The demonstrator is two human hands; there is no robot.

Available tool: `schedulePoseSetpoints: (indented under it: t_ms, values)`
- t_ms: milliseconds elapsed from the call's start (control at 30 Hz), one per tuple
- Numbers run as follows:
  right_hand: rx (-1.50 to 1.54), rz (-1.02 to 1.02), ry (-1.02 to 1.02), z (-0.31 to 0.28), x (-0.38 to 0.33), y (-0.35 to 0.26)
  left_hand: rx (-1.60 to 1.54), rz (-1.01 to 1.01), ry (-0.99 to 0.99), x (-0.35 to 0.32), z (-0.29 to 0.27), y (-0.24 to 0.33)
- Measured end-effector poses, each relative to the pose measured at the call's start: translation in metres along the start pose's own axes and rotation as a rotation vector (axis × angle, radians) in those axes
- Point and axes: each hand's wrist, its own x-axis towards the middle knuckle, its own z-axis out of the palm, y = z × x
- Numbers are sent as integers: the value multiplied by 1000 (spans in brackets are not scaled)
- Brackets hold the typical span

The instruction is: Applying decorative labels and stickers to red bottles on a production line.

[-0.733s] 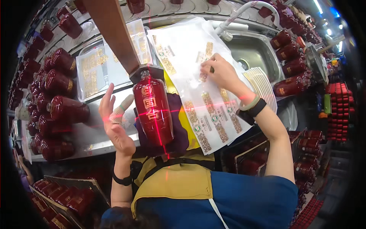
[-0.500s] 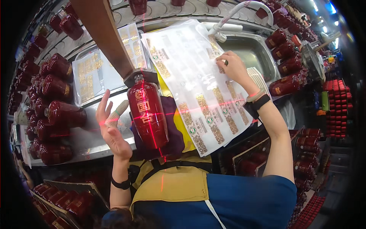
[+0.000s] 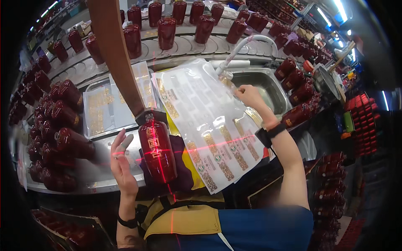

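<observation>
A dark red glass bottle with gold characters lies tilted on a dark purple cloth, its neck under a brown upright post. Just left of it my left hand is raised, fingers extended, holding nothing. One fingertip wears a pale cover. My right hand is over the right edge of a large white decal sheet, thumb and fingers pinched together beside a gold patterned strip. Whatever lies between those fingertips is hidden. Several gold strips with green round marks run down the sheet. Red laser lines cross the bottle.
A metal tray with more gold decals lies at the left. Red bottles crowd the left edge, and others ride a curved conveyor behind. Beyond my right hand are a steel sink and a white faucet.
The view has tilted up, showing more of the conveyor. My right hand has shifted along the sheet's right edge toward its far end. My left hand's fingers are closer together; the bottle stays put.
</observation>
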Motion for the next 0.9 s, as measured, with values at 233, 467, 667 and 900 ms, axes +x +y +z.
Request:
schedulePoseSetpoints:
  t_ms: [233,467,667,900]
  values:
    - [298,-438,-342,-35,-118,-168,-374,26,-218,15,23,28]
    - [546,-679,-521,-22,-176,-246,-682,-216,-384,21,14,31]
    - [455,-596,-621,-14,-195,-240,-566,-348,-451,2,-32,37]
    - [490,-505,-569,15,-232,-208,-366,-497,-545,-16,-50,45]
